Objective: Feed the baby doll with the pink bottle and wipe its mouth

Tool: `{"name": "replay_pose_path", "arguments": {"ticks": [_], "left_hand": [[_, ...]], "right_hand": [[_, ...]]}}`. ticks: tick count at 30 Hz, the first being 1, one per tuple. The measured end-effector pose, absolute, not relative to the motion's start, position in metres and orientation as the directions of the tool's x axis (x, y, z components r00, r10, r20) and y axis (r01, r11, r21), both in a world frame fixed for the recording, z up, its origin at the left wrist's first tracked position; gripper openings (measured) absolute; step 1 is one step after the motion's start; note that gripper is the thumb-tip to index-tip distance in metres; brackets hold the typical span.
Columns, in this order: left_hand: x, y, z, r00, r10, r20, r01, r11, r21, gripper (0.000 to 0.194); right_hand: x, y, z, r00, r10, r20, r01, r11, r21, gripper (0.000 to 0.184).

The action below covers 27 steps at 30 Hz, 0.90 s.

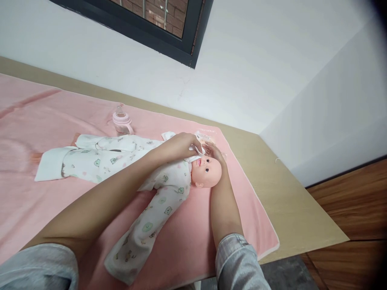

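A baby doll lies on its back on a pink blanket, its head toward the right. It wears a white printed pyjama suit with long sleeves and legs. My left hand reaches over the doll's chest, its fingers pinched on a white cloth beside the doll's mouth and chin. Whether that cloth is part of the suit is unclear. My right hand curves around the far side of the doll's head, with fingers apart near the cloth; part of it is hidden.
A pink baby bottle with a handle stands behind the doll's legs. Beyond my hands lies a clear plastic packet, partly covered. The blanket lies on a wooden table against a white wall, and wooden panels stand at the right.
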<state>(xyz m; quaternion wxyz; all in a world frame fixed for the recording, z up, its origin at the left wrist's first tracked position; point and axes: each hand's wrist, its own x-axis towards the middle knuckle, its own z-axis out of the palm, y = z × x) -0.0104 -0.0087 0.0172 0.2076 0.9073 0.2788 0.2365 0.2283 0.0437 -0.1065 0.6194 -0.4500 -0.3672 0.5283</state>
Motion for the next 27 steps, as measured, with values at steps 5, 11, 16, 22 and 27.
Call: {"name": "replay_pose_path", "arguments": {"ticks": [5,11,16,22,27], "left_hand": [[-0.015,-0.010,0.025,0.734,0.617,0.284,0.446,-0.753,0.485,0.020],[-0.024,-0.007,0.031,0.713,0.607,0.350,0.412,-0.768,0.491,0.019],[-0.035,0.001,0.031,0.654,0.606,0.452,0.457,-0.793,0.403,0.022],[-0.042,0.008,0.031,0.583,0.638,0.503,0.554,-0.765,0.328,0.027],[-0.047,0.008,0.034,0.565,0.618,0.546,0.537,-0.779,0.325,0.027]], "right_hand": [[0.231,0.044,-0.105,0.146,0.985,-0.095,-0.409,-0.027,-0.912,0.026],[0.235,0.042,-0.101,-0.001,0.997,-0.074,-0.347,-0.069,-0.935,0.033],[0.242,0.024,-0.064,-0.124,0.989,0.076,-0.205,0.049,-0.978,0.031],[0.217,-0.013,0.015,-0.163,0.903,0.397,0.220,0.426,-0.878,0.025],[0.174,-0.043,0.051,-0.359,0.840,0.407,0.498,0.542,-0.677,0.022]]}}
